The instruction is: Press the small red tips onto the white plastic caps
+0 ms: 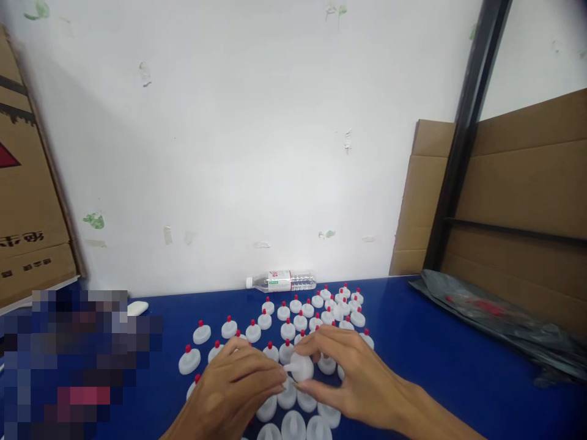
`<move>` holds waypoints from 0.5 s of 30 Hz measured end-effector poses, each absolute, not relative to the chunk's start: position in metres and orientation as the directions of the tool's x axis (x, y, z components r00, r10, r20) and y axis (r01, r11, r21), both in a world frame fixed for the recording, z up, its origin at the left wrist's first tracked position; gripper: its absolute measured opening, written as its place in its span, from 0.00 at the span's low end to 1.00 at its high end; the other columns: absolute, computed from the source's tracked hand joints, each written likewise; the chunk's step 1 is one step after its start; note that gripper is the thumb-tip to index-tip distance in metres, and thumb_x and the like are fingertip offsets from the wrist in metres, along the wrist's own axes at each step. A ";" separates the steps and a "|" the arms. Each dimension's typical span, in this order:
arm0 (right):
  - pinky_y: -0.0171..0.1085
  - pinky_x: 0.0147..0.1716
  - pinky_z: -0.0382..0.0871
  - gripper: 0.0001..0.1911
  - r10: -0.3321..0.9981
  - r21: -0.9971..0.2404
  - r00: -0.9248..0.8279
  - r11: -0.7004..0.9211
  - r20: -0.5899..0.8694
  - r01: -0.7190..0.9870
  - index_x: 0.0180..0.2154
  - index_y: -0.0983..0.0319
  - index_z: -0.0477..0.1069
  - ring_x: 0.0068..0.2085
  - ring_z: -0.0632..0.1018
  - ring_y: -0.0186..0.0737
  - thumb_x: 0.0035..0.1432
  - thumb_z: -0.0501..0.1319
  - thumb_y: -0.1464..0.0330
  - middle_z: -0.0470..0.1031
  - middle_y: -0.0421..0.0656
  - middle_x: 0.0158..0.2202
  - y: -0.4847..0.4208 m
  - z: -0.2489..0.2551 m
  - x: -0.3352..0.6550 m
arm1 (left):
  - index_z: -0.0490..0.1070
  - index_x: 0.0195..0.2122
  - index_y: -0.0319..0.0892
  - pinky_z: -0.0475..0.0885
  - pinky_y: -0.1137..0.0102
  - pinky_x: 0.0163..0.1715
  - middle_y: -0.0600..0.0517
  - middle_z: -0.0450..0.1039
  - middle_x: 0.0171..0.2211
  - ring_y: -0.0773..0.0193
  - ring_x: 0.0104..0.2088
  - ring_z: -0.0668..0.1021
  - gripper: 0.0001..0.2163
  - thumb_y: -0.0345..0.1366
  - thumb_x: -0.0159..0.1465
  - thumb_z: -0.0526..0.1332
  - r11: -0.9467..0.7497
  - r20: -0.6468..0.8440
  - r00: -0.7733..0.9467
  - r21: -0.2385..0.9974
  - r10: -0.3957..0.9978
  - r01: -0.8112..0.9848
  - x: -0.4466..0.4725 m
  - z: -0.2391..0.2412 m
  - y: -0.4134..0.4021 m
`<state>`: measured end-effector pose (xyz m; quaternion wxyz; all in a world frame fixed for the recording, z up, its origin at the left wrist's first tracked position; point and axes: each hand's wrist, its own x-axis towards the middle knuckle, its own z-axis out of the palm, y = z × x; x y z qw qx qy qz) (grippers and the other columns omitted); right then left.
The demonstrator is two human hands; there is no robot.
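Observation:
Above the table my right hand [337,373] grips a white plastic nozzle cap [303,368] between thumb and fingers, its narrow spout pointing left. My left hand [238,382] is closed in a pinch, with fingertips right at the spout's tip. Whatever is between those fingertips is hidden. Below and in front of both hands stand several white caps, such as one with a small red tip [202,333]. Nearest me, other white caps [293,425] show bare spouts.
A clear plastic bottle [288,281] lies against the white wall. Cardboard boxes stand at left [34,201] and right [518,183], near a dark metal post [463,140]. A dark plastic bag [495,318] lies on the blue table [413,354]. The lower left is blurred out.

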<state>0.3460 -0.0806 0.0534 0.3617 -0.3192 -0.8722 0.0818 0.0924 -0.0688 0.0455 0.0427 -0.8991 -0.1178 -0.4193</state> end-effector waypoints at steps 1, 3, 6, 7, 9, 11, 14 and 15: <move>0.37 0.40 0.74 0.14 0.604 -0.368 -0.538 0.792 0.587 0.487 0.46 0.61 0.76 0.39 0.80 0.41 0.60 0.69 0.63 0.82 0.45 0.40 -0.080 0.054 0.347 | 0.73 0.50 0.44 0.72 0.69 0.39 0.51 0.83 0.40 0.66 0.36 0.82 0.09 0.29 0.76 0.54 -0.967 0.767 0.615 0.030 0.184 0.252 0.092 0.046 -0.069; 0.38 0.41 0.74 0.15 0.576 -0.352 -0.553 0.813 0.602 0.463 0.47 0.61 0.75 0.40 0.81 0.42 0.61 0.69 0.63 0.82 0.45 0.42 -0.079 0.054 0.348 | 0.73 0.51 0.45 0.72 0.69 0.38 0.51 0.83 0.41 0.66 0.36 0.82 0.10 0.29 0.76 0.54 -0.964 0.769 0.606 0.048 0.204 0.263 0.090 0.045 -0.068; 0.39 0.45 0.75 0.16 0.516 -0.307 -0.582 0.852 0.629 0.424 0.50 0.61 0.75 0.44 0.82 0.43 0.63 0.69 0.63 0.83 0.46 0.45 -0.077 0.052 0.348 | 0.74 0.50 0.46 0.72 0.68 0.40 0.52 0.83 0.40 0.66 0.35 0.82 0.11 0.26 0.75 0.54 -0.957 0.784 0.587 0.030 0.202 0.289 0.089 0.042 -0.067; 0.40 0.46 0.75 0.16 0.498 -0.293 -0.588 0.863 0.638 0.412 0.51 0.61 0.75 0.45 0.82 0.44 0.64 0.68 0.62 0.83 0.47 0.45 -0.077 0.051 0.348 | 0.74 0.49 0.46 0.72 0.67 0.42 0.52 0.83 0.40 0.67 0.34 0.82 0.12 0.25 0.74 0.54 -0.956 0.782 0.589 0.027 0.202 0.292 0.089 0.041 -0.066; 0.40 0.48 0.75 0.16 0.473 -0.277 -0.584 0.876 0.660 0.395 0.52 0.60 0.75 0.47 0.82 0.44 0.65 0.67 0.61 0.83 0.47 0.46 -0.076 0.050 0.347 | 0.73 0.49 0.47 0.72 0.66 0.46 0.53 0.84 0.40 0.68 0.34 0.83 0.13 0.24 0.74 0.54 -0.959 0.776 0.597 0.034 0.203 0.281 0.089 0.039 -0.064; 0.39 0.49 0.76 0.16 0.459 -0.273 -0.571 0.882 0.680 0.384 0.52 0.60 0.75 0.48 0.82 0.43 0.65 0.67 0.60 0.83 0.47 0.47 -0.075 0.049 0.346 | 0.73 0.50 0.47 0.71 0.65 0.48 0.53 0.84 0.41 0.68 0.34 0.83 0.13 0.24 0.74 0.54 -0.966 0.771 0.606 0.045 0.195 0.254 0.090 0.038 -0.063; 0.39 0.49 0.75 0.16 0.447 -0.284 -0.559 0.890 0.699 0.357 0.52 0.60 0.76 0.48 0.82 0.43 0.65 0.68 0.61 0.82 0.47 0.47 -0.078 0.050 0.344 | 0.73 0.49 0.44 0.71 0.66 0.50 0.52 0.84 0.41 0.67 0.36 0.84 0.10 0.26 0.75 0.56 -0.973 0.778 0.608 0.021 0.161 0.230 0.092 0.041 -0.064; 0.40 0.50 0.75 0.16 0.450 -0.297 -0.558 0.890 0.697 0.347 0.53 0.59 0.76 0.49 0.81 0.43 0.65 0.67 0.62 0.82 0.47 0.48 -0.079 0.051 0.343 | 0.73 0.49 0.43 0.71 0.67 0.49 0.52 0.84 0.41 0.68 0.36 0.84 0.08 0.27 0.75 0.56 -0.972 0.779 0.607 0.011 0.155 0.234 0.093 0.043 -0.065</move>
